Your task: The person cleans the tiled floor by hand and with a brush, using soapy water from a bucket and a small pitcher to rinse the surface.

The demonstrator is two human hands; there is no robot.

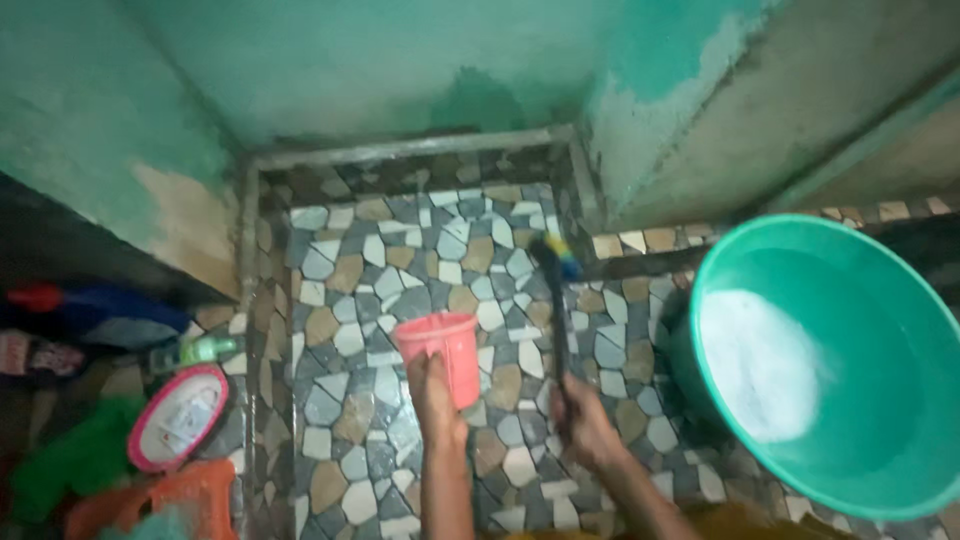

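Two hands busy | left hand wrapped around pink plastic cup | right hand closed on dark brush | round green basin, foamy water, at floor's right edge

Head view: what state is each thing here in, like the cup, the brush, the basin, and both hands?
Pink cup: upright, held by the left hand.
Long dark brush: held by the right hand, head pointing away over the mosaic floor.
Green basin: upright, holding foamy water.
Pink-rimmed round lid: lying tilted among clutter on the left.
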